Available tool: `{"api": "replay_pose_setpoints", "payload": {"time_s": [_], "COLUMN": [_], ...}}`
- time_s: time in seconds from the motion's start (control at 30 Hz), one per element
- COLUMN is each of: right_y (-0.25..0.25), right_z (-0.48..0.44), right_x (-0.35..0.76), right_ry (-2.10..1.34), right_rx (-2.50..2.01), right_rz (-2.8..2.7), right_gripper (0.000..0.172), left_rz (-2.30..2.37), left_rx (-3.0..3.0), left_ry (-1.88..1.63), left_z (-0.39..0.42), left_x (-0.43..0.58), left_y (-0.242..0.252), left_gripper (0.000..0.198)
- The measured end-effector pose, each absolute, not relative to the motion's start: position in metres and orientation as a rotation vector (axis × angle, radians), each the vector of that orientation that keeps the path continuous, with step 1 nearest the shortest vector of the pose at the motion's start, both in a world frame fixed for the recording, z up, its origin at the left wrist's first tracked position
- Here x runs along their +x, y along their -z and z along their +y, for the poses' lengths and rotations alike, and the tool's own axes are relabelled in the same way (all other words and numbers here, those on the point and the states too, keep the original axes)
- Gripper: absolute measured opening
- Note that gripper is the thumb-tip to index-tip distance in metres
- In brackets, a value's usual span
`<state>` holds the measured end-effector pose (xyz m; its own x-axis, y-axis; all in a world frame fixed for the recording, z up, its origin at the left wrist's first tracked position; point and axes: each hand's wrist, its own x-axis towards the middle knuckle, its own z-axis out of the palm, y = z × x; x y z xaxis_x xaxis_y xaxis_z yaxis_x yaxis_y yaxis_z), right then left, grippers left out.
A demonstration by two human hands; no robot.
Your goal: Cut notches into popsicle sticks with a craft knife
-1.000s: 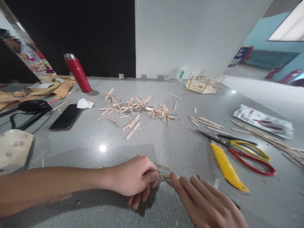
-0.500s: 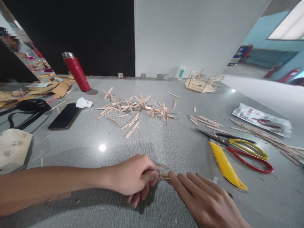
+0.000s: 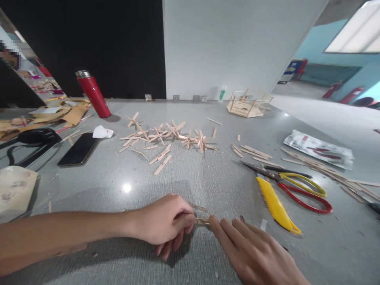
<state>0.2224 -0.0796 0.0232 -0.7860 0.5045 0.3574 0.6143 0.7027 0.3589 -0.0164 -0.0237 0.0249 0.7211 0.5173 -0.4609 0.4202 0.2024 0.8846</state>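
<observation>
At the near middle of the table, my left hand (image 3: 173, 223) is closed, its thumb and forefinger pinching one end of a thin wooden stick (image 3: 203, 221). The fingers of my right hand (image 3: 252, 247) lie close together over the stick's other end; its thumb is hidden beneath. Only a short length of the stick shows between the two hands. Just behind them another thin stick (image 3: 198, 207) lies on the table. Small dark bits show at the edges of my right hand, too little to name.
Beyond the hands lies a pile of short wooden sticks (image 3: 178, 134). To the right are scissors (image 3: 282, 180), a yellow-handled tool (image 3: 276, 206), longer sticks (image 3: 329, 171) and a packet (image 3: 319, 149). A wooden frame (image 3: 247, 106), red bottle (image 3: 94, 97) and phone (image 3: 80, 149) stand or lie farther off.
The view has shifted slightly, so the table's things appear a little farther left. Both hands keep nearly the same pose on the stick.
</observation>
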Motion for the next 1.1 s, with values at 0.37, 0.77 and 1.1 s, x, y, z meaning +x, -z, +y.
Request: {"api": "replay_pose_setpoints", "payload": {"time_s": [0.37, 0.77, 1.1], "right_y": [-0.0247, -0.0245, -0.0274], "right_z": [-0.0827, -0.0755, -0.084], "right_x": [0.2213, 0.2303, 0.231], "right_ry": [0.676, 0.612, 0.884], "right_rx": [-0.95, -0.94, -0.853], "right_rz": [-2.651, -2.67, -2.666], "right_gripper": [0.045, 0.046, 0.044], "left_rz": [0.834, 0.848, 0.85], "left_rx": [1.41, 1.394, 1.371], "left_ry": [-0.063, -0.058, -0.047], "left_z": [-0.0224, -0.0228, -0.022], "left_x": [-0.0166, -0.0162, -0.0165], "left_y": [-0.0253, -0.0232, -0.0235], "left_gripper": [0.026, 0.028, 0.024]}}
